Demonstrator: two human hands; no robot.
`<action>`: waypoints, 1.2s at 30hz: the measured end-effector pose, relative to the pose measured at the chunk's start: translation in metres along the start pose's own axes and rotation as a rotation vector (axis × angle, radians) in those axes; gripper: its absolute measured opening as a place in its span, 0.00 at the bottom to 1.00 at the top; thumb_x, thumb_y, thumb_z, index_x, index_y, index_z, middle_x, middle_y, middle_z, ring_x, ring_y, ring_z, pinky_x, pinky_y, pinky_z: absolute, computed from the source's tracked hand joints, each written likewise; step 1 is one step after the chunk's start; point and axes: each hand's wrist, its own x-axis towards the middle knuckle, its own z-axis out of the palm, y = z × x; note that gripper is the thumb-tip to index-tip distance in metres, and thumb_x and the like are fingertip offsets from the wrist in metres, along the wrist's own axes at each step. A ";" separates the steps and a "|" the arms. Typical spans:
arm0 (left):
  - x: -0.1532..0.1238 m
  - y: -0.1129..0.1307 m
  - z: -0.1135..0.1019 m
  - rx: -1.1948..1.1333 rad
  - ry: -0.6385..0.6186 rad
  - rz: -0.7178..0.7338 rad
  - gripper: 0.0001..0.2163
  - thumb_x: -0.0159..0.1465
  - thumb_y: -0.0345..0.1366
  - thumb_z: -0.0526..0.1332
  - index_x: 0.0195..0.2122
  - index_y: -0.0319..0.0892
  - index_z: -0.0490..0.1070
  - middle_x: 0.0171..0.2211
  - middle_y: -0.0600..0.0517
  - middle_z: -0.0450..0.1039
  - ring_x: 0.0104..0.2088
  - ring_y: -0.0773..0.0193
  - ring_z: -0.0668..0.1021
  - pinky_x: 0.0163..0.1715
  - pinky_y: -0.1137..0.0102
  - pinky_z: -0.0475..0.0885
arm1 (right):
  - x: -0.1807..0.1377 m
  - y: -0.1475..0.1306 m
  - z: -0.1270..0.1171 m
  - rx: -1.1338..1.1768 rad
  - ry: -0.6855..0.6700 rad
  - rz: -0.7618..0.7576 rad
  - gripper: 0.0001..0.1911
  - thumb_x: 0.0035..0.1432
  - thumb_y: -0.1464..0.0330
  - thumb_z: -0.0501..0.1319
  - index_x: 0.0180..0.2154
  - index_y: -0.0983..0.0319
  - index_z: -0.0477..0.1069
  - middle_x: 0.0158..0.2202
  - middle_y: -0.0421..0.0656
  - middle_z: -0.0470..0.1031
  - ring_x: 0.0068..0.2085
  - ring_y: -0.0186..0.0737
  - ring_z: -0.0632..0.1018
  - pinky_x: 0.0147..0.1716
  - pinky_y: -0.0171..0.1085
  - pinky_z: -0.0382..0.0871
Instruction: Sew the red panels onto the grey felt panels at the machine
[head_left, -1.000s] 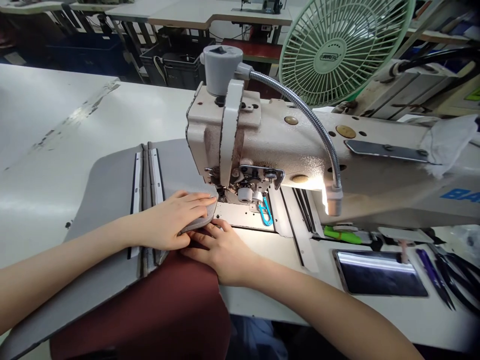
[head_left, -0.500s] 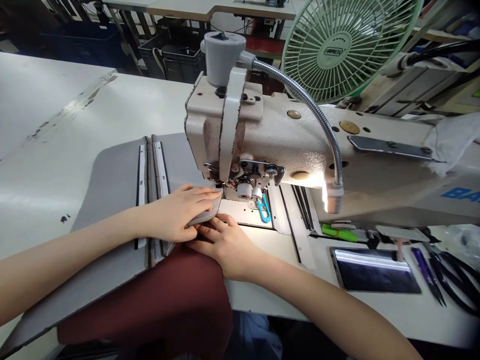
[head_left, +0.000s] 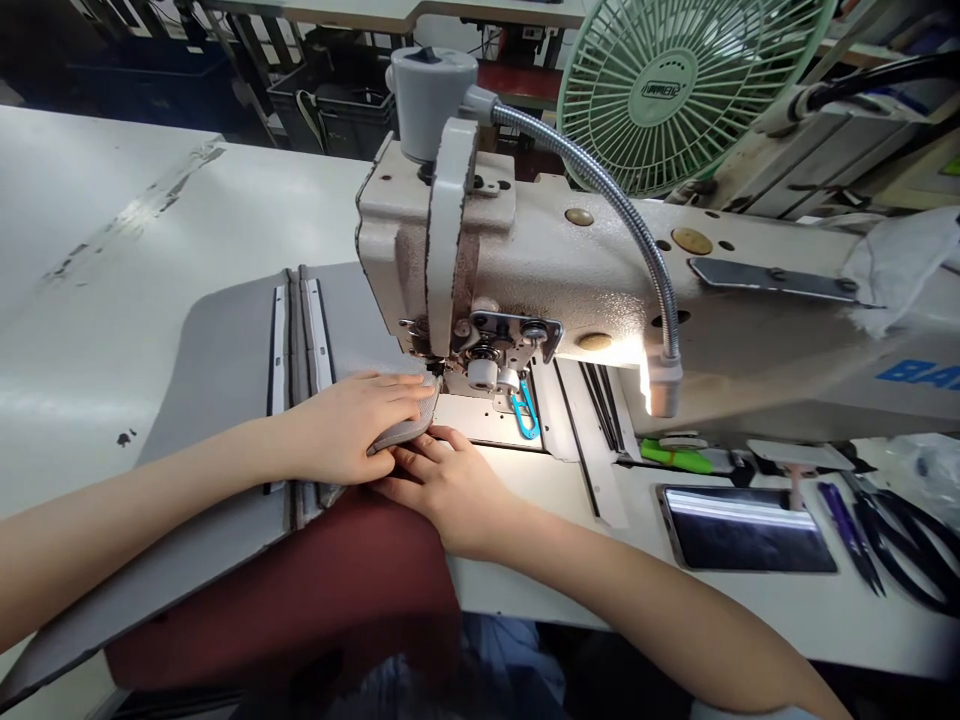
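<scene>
My left hand (head_left: 349, 430) lies flat, fingers together, on a folded edge of grey fabric (head_left: 225, 400) and presses it down just in front of the needle of a cream sewing machine (head_left: 540, 280). My right hand (head_left: 450, 490) sits right beside it, its fingertips tucked under and pinching the folded grey edge (head_left: 409, 432). A dark red fabric piece (head_left: 330, 590) hangs from below both hands toward my lap. White strips with dark edges (head_left: 304, 320) run along the grey piece behind my left hand.
A gooseneck lamp (head_left: 660, 385) lights the needle plate, where a blue clip (head_left: 525, 415) lies. A green fan (head_left: 682, 90) stands behind the machine. To the right are a dark tray (head_left: 750, 530), a green tool (head_left: 679, 455) and black scissors (head_left: 900, 545). The white table (head_left: 112, 250) stretches left.
Both hands have stayed on the folded grey edge at the needle and edged slightly forward. The view has shifted a little.
</scene>
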 end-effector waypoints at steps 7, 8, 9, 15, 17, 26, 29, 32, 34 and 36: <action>0.001 -0.002 0.005 -0.034 0.028 0.021 0.17 0.55 0.31 0.58 0.46 0.41 0.72 0.66 0.46 0.60 0.67 0.53 0.61 0.66 0.59 0.58 | 0.002 -0.001 -0.004 0.024 -0.026 0.015 0.24 0.61 0.68 0.57 0.59 0.56 0.68 0.63 0.47 0.66 0.59 0.52 0.66 0.58 0.50 0.55; 0.003 -0.003 0.004 -0.034 0.040 0.025 0.17 0.55 0.31 0.58 0.46 0.40 0.72 0.65 0.45 0.61 0.67 0.53 0.62 0.66 0.58 0.58 | 0.003 0.002 -0.005 0.031 -0.032 0.017 0.25 0.60 0.69 0.57 0.59 0.56 0.68 0.63 0.47 0.66 0.59 0.52 0.66 0.58 0.50 0.55; 0.005 -0.004 0.004 -0.033 0.052 0.021 0.17 0.55 0.31 0.57 0.47 0.40 0.71 0.64 0.45 0.63 0.66 0.52 0.63 0.65 0.58 0.59 | 0.004 0.005 -0.007 0.036 -0.040 0.025 0.25 0.60 0.69 0.57 0.59 0.56 0.68 0.63 0.46 0.67 0.59 0.52 0.66 0.58 0.50 0.55; 0.018 -0.004 -0.003 -0.026 0.076 -0.044 0.13 0.58 0.33 0.56 0.44 0.43 0.70 0.52 0.45 0.70 0.50 0.53 0.75 0.50 0.60 0.70 | 0.005 0.018 -0.012 0.016 -0.064 0.052 0.26 0.61 0.71 0.56 0.61 0.56 0.66 0.64 0.44 0.66 0.64 0.49 0.62 0.61 0.48 0.54; 0.016 0.002 -0.005 0.030 0.087 -0.058 0.12 0.57 0.33 0.57 0.43 0.43 0.71 0.47 0.46 0.71 0.47 0.53 0.74 0.48 0.60 0.70 | 0.000 0.015 -0.011 -0.044 -0.044 0.044 0.25 0.64 0.71 0.54 0.62 0.59 0.64 0.64 0.48 0.65 0.65 0.49 0.62 0.62 0.49 0.53; 0.010 0.022 0.005 0.105 0.016 -0.193 0.13 0.67 0.32 0.51 0.41 0.44 0.76 0.35 0.49 0.71 0.38 0.59 0.75 0.38 0.65 0.68 | -0.018 0.001 -0.006 -0.035 -0.050 -0.016 0.24 0.66 0.69 0.54 0.61 0.69 0.64 0.64 0.60 0.63 0.66 0.53 0.63 0.60 0.51 0.59; 0.019 0.020 0.005 0.144 0.024 -0.218 0.14 0.68 0.32 0.51 0.43 0.43 0.77 0.37 0.48 0.72 0.40 0.58 0.75 0.40 0.65 0.69 | -0.013 0.007 -0.008 -0.027 -0.072 0.008 0.24 0.65 0.70 0.55 0.61 0.68 0.65 0.64 0.60 0.63 0.66 0.54 0.63 0.60 0.52 0.58; 0.029 0.023 -0.001 0.203 -0.006 -0.267 0.12 0.67 0.30 0.53 0.42 0.42 0.77 0.37 0.47 0.73 0.40 0.56 0.76 0.40 0.64 0.70 | -0.009 0.014 -0.012 -0.040 -0.099 0.029 0.25 0.64 0.71 0.55 0.62 0.68 0.64 0.65 0.59 0.61 0.67 0.54 0.61 0.60 0.51 0.58; 0.035 0.024 -0.005 0.244 -0.023 -0.283 0.11 0.66 0.29 0.54 0.41 0.40 0.77 0.37 0.46 0.74 0.40 0.54 0.77 0.40 0.64 0.70 | -0.006 0.019 -0.014 -0.055 -0.117 0.038 0.27 0.63 0.71 0.55 0.63 0.67 0.63 0.66 0.57 0.60 0.67 0.54 0.60 0.60 0.51 0.58; 0.039 0.024 -0.007 0.275 -0.017 -0.280 0.11 0.66 0.28 0.54 0.41 0.39 0.76 0.38 0.45 0.75 0.42 0.53 0.77 0.41 0.64 0.70 | -0.004 0.023 -0.016 -0.073 -0.126 0.046 0.27 0.63 0.71 0.55 0.64 0.67 0.62 0.66 0.56 0.60 0.67 0.54 0.60 0.60 0.50 0.58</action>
